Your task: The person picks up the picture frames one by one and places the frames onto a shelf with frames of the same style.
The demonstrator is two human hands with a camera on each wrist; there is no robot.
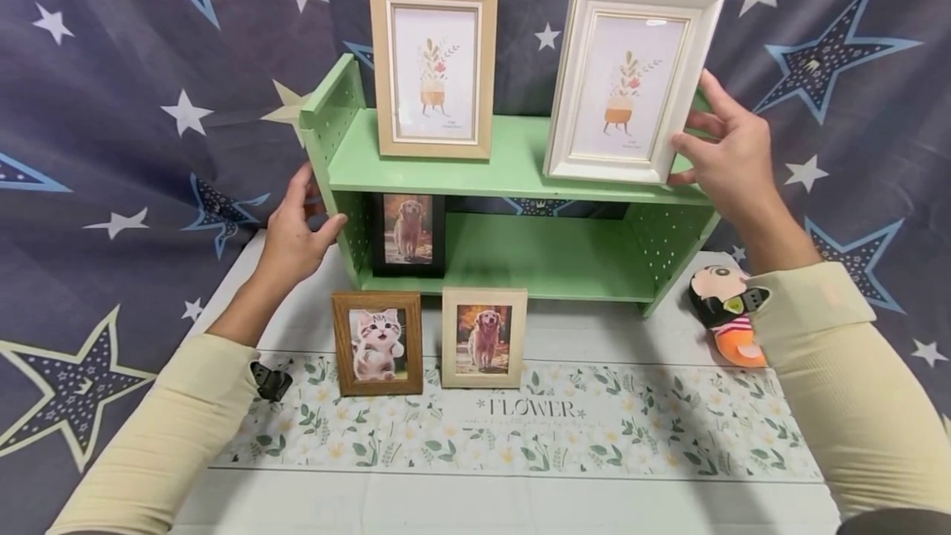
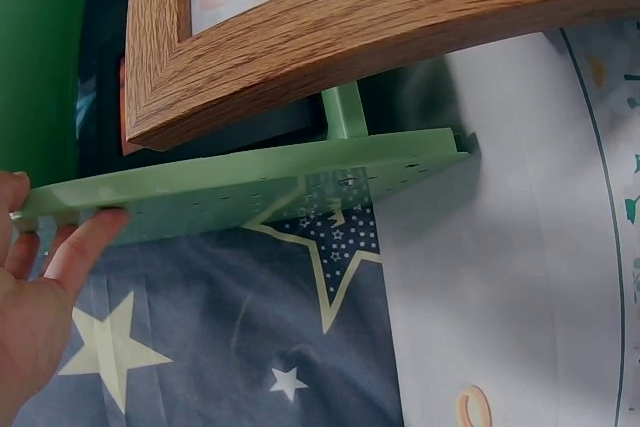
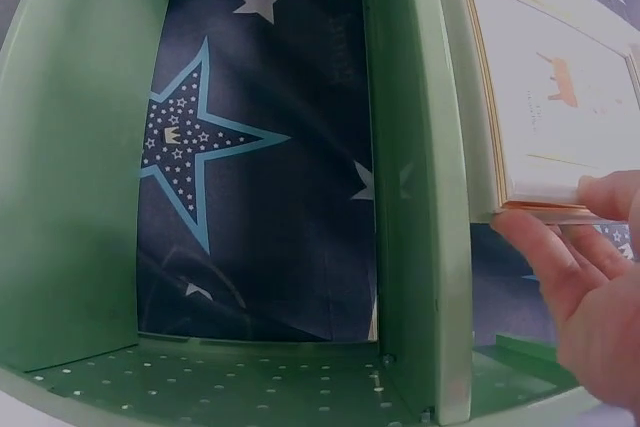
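Observation:
My right hand (image 1: 731,151) grips the right edge of a white picture frame (image 1: 559,89), thumb on the front and fingers behind. The frame holds a potted-plant print and stands at the right end of the green shelf's (image 1: 520,182) top board, slightly tilted. In the right wrist view, thumb and fingers pinch the frame's corner. My left hand (image 1: 297,229) holds the shelf's left side panel, thumb at its front edge and fingers on the outer face; the left wrist view shows those fingertips (image 2: 95,237) against the panel. A beige frame (image 1: 483,73) stands on the top board's left.
A black frame (image 1: 377,234) with a dog photo stands on the lower board. In front of the shelf stand a brown wooden frame (image 1: 342,345) with a kitten photo and a cream frame (image 1: 449,337) with a dog photo. A plush toy (image 1: 735,341) lies at the right.

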